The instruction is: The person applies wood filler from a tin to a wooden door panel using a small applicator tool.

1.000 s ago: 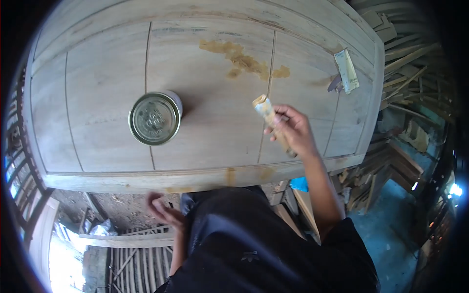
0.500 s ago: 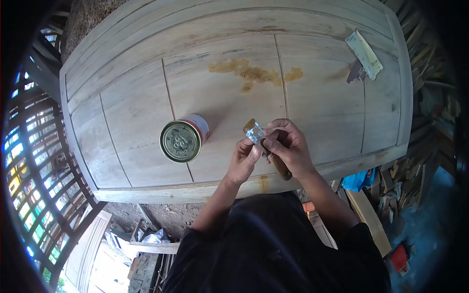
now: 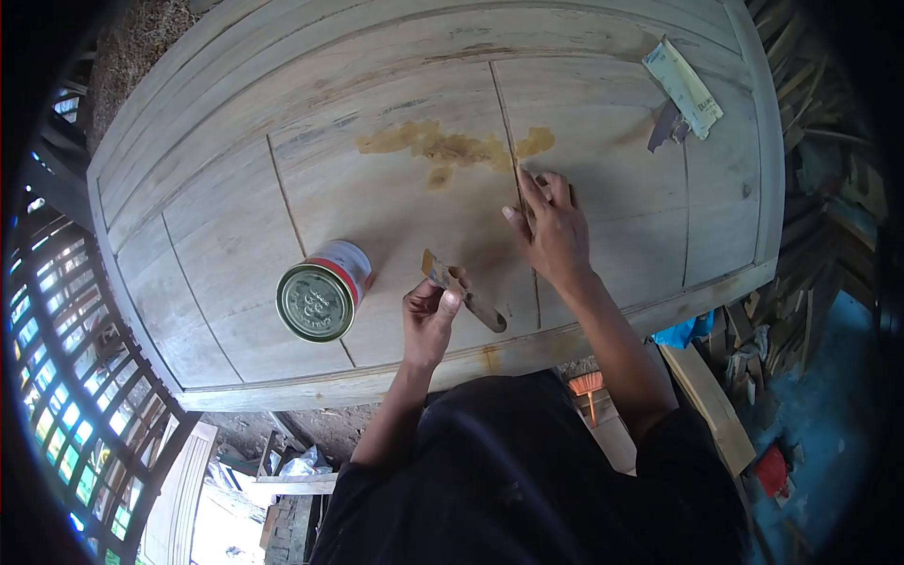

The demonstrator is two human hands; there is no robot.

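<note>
My left hand (image 3: 430, 325) is closed around a small paintbrush (image 3: 484, 311) with a wooden handle, a silvery metal band and a brown tip pointing up and left. The brush is held just above the wooden door panel (image 3: 603, 254). My right hand (image 3: 557, 231) reaches forward over the panel, fingers apart and holding nothing, its index fingertip at a groove. Just beyond those fingertips lie yellow-brown stain patches (image 3: 438, 146). To the left of my left hand stands a metal can (image 3: 317, 301), its lid towards me.
A torn piece of sandpaper (image 3: 683, 89) lies at the panel's far right. Wood scraps and a blue plastic piece (image 3: 685, 331) are beyond the right edge. An orange broom (image 3: 587, 383) shows below the near edge. A slatted lattice (image 3: 80, 358) rises at the left.
My right hand has left the paintbrush and moved forward to the panel, its fingers opening out. The paintbrush stays in my left hand, and the view has shifted slightly.
</note>
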